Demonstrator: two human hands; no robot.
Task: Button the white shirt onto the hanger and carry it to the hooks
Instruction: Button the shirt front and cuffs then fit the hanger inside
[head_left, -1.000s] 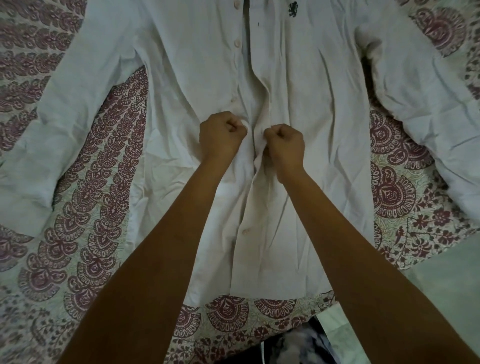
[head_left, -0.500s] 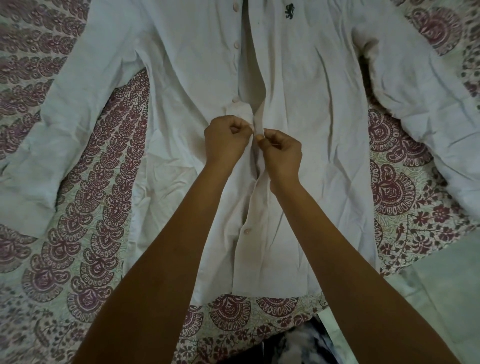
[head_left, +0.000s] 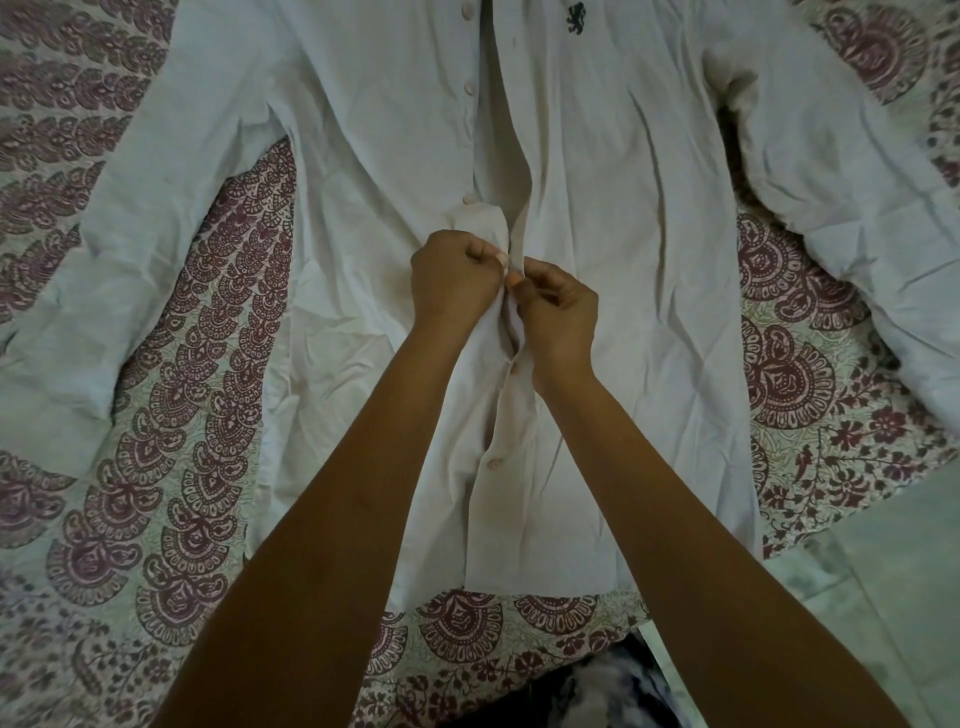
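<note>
The white shirt (head_left: 623, 218) lies front-up and spread flat on a patterned bedspread, sleeves out to both sides, a small dark emblem on its chest. Its front is closed at the two buttons below my hands and gapes open above them. My left hand (head_left: 452, 275) pinches the button-side placket at mid-chest. My right hand (head_left: 558, 306) pinches the facing buttonhole edge, fingertips meeting the left hand's. Several unfastened buttons (head_left: 469, 87) run up the left placket. No hanger or hooks show in this view.
The maroon-and-cream printed bedspread (head_left: 197, 405) covers the bed under the shirt. At the lower right lies pale tiled floor (head_left: 893, 571) past the bed's edge. A dark patterned garment (head_left: 597, 686) on my legs shows at the bottom centre.
Both hands have moved slightly up the placket and come together. The right hand's fingers have loosened from a tight fist into a pinch at the fabric edge.
</note>
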